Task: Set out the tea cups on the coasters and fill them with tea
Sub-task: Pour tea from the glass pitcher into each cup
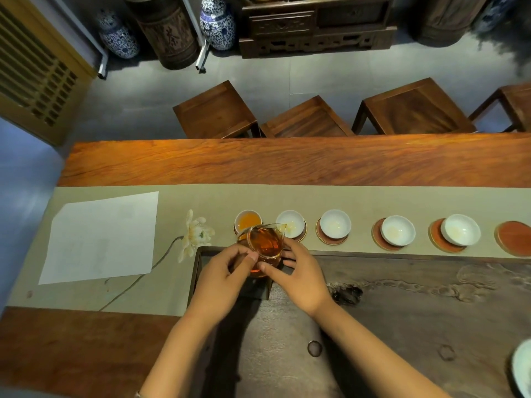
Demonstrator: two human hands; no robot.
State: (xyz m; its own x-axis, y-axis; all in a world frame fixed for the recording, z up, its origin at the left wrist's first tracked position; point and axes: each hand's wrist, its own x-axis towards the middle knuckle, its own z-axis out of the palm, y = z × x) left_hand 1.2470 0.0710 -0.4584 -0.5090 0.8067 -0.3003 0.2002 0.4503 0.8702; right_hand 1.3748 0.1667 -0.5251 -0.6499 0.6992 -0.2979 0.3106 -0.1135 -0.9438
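A glass pitcher (pixel 265 245) of amber tea is tilted, its spout over the second white cup (pixel 293 222). My left hand (pixel 224 274) grips the pitcher's left side; my right hand (pixel 298 272) touches its right side and base. The leftmost cup (pixel 247 220) holds amber tea. Three more white cups (pixel 335 226), (pixel 398 230), (pixel 460 228) sit on round red-brown coasters and look nearly empty. A bare coaster (pixel 514 237) lies at the far right.
The cups line a beige runner (pixel 287 199) on a long wooden table. A dark carved tea tray (pixel 416 297) lies under my arms. A white sheet (pixel 100 237) and painted flower (pixel 196 234) are at the left. Wooden stools (pixel 215 110) stand beyond. A white dish edge (pixel 521 369) shows at the lower right.
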